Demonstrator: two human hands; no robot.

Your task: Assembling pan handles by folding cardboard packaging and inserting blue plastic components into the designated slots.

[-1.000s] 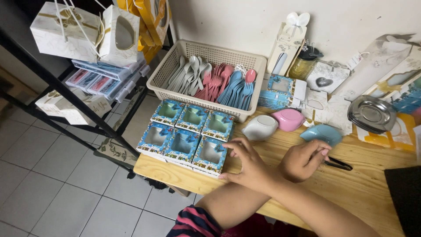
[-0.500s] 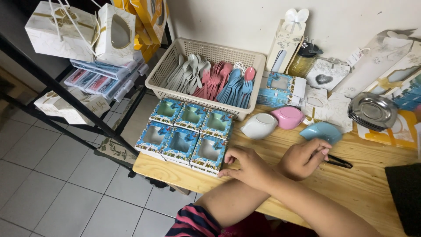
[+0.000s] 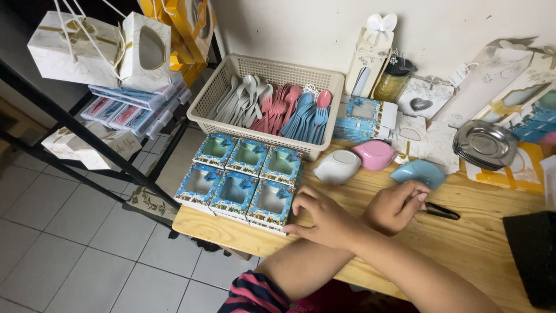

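Observation:
My arms are crossed over a wooden table (image 3: 463,243). My right hand (image 3: 321,217) reaches left, palm down, and its fingertips touch the nearest of several small blue window boxes (image 3: 243,177) set in two rows at the table's left end. My left hand (image 3: 397,206) lies further right, curled into a fist over one end of a slim black tool (image 3: 443,211) that rests on the wood. Just beyond it are three small dishes: blue (image 3: 418,173), pink (image 3: 375,155) and white (image 3: 337,166).
A cream basket (image 3: 217,95) of grey, pink and blue plastic spoons and forks stands behind the boxes. Gift boxes and a jar (image 3: 392,81) line the wall, with metal dishes (image 3: 483,145) at right. A black rack (image 3: 87,136) with white bags stands at left over tiled floor.
Both hands stay almost where they were; the right hand's fingers have shifted slightly against the near blue box. The view has drifted a little.

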